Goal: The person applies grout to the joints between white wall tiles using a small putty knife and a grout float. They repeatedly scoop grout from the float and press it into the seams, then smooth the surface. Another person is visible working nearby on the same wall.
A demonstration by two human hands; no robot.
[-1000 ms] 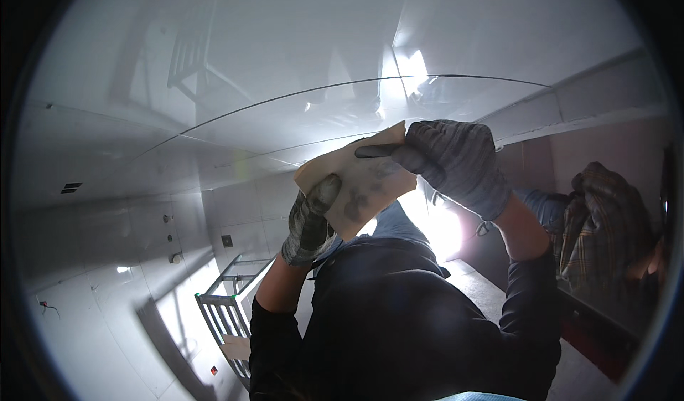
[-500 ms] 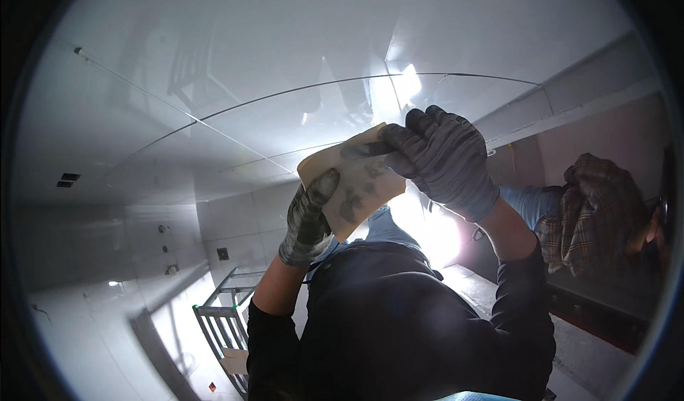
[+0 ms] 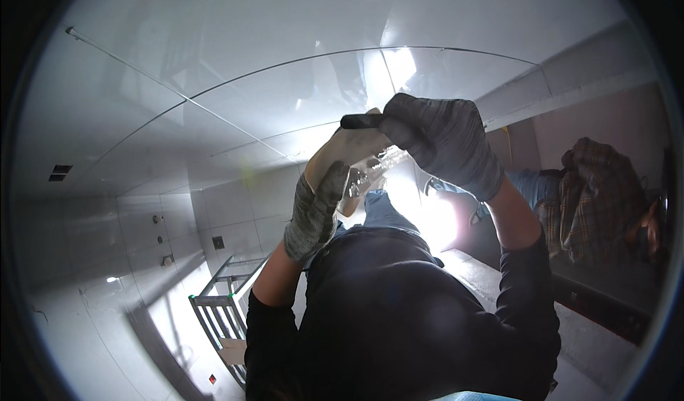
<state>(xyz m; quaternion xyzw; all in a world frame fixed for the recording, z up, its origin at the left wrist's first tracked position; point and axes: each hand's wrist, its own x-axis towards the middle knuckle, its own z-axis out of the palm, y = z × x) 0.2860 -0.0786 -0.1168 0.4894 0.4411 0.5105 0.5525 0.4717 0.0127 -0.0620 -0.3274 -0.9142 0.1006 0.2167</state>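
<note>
My left hand [image 3: 317,212], in a grey streaked glove, is closed on a bent tan sheet [image 3: 349,150], gripping its left side. The sheet curves up in front of my body, and bright glints cross its lower right part. My right hand [image 3: 445,144], gloved alike, is curled at the sheet's upper right. From its fingers a short, blunt black object [image 3: 362,121] sticks out leftward across the sheet's upper edge. What kind of object it is does not show, and the rest of it is hidden in the glove.
A metal ladder [image 3: 217,308] stands at lower left, with a tan piece [image 3: 233,351] on it. Glossy pale panels [image 3: 271,16] with dark seams spread above my hands. At right hangs plaid cloth [image 3: 598,194]. Strong light [image 3: 431,223] glares below my right hand.
The tan sheet has tipped and bent, so its smudged face no longer shows flat. My right hand has risen slightly and turned, with the black object now at the sheet's upper edge.
</note>
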